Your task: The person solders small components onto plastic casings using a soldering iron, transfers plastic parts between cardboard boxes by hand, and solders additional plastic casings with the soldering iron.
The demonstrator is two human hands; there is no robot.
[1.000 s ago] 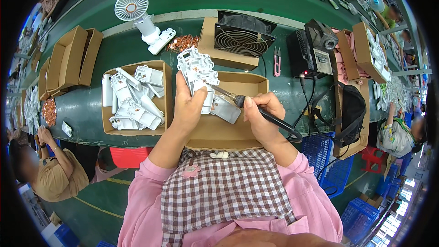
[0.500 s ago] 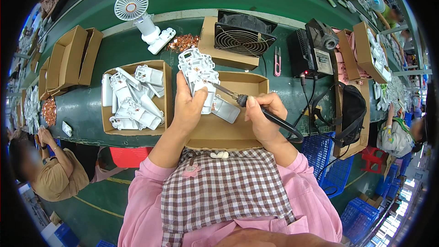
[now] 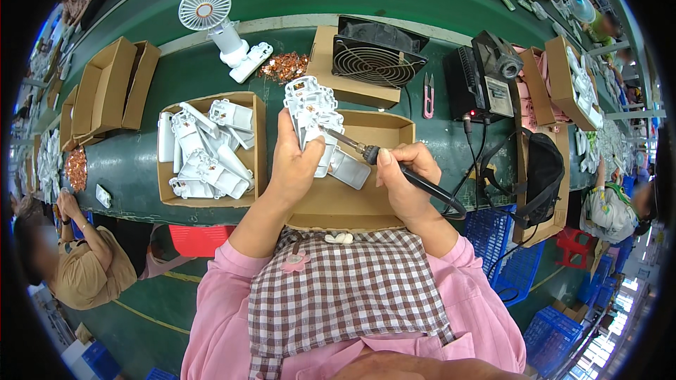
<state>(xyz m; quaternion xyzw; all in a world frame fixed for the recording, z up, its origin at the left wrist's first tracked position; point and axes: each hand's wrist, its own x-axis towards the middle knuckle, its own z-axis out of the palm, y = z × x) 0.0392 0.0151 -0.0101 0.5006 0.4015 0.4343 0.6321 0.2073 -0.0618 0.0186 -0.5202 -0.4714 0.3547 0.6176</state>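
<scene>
My left hand (image 3: 294, 162) is closed around several white plastic housings (image 3: 310, 107), held as a stack over a cardboard box. A soldering iron (image 3: 421, 181) lies in the grip of my right hand (image 3: 408, 176), its thin tip pointing left and reaching the housings near my left thumb. Whether the tip touches them I cannot tell. Beneath, the shallow cardboard box (image 3: 338, 212) holds another white housing (image 3: 350, 169). To the left, a second cardboard box (image 3: 258, 142) is filled with similar white housings (image 3: 211, 169).
Beyond the boxes are a white fan (image 3: 204, 7), copper-coloured small parts (image 3: 284, 67) and a black fan with a round grille (image 3: 374, 63). Right of them lie pink-handled snips (image 3: 428, 98) and a black soldering station (image 3: 468, 84) with cables. Another person (image 3: 91, 260) sits at the left.
My left hand and the housings have shifted slightly right and down, and the housings have tilted a little. My right hand with the soldering iron stays nearly where it was.
</scene>
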